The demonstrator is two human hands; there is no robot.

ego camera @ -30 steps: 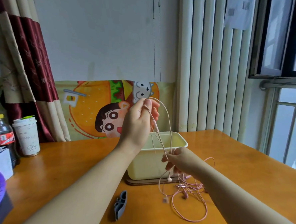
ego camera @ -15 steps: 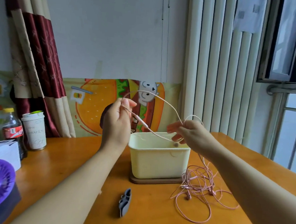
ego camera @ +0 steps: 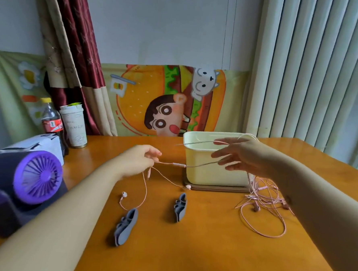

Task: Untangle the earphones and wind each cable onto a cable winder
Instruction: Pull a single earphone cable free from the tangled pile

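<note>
My left hand (ego camera: 140, 158) pinches a pink earphone cable (ego camera: 168, 163) above the table's left middle. Its two earbuds (ego camera: 124, 194) dangle down to the wood. The cable stretches right to my right hand (ego camera: 238, 154), whose fingers are spread with the cable running across them in front of the cream bin. A tangled heap of pink earphones (ego camera: 263, 200) lies on the table right of the bin. Two grey cable winders lie on the table: one at the left (ego camera: 126, 226), one in the middle (ego camera: 180, 206).
A cream bin (ego camera: 209, 172) on a brown base stands at the middle back. At the left are a purple fan (ego camera: 38, 177), a white box (ego camera: 35, 147), a cola bottle (ego camera: 51, 121) and a paper cup (ego camera: 73, 126). Curtains and a cartoon cloth hang behind.
Both hands have dropped from in front of the wall to table height and moved apart, drawing one earphone cable out straight. Its earbuds now lie on the table. A second grey winder has come into view.
</note>
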